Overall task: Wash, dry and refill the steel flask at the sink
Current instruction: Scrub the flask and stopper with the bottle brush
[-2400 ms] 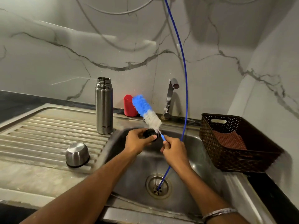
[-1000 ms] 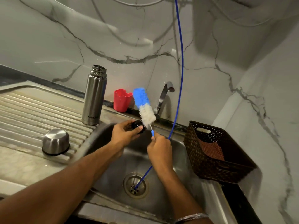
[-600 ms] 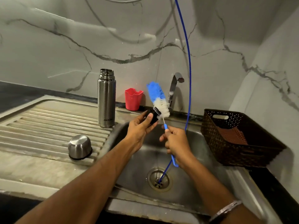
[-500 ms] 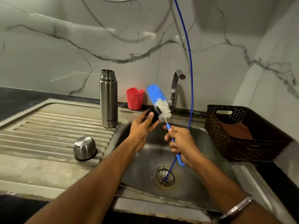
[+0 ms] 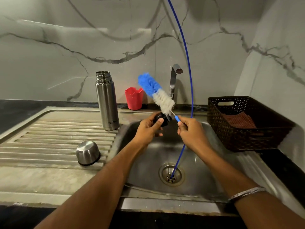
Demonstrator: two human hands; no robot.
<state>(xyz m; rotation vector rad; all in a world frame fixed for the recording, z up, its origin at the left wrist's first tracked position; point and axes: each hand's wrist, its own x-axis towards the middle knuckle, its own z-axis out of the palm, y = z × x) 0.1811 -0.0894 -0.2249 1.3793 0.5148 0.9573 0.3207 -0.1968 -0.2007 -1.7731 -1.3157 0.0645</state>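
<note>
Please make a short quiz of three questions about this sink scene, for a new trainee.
1. True or false: the steel flask stands upright on the drainboard with its mouth uncovered.
2. What does the left hand hold against the bottle brush?
A. the red cup
B. a black stopper
C. the steel cap
3. Fill in: the right hand grips the brush by its blue ____.

Key: 1 true; 2 B, the black stopper; 3 handle. The red cup and steel cap are untouched.

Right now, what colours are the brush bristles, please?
The brush is blue at the tip, white below; head view.
</note>
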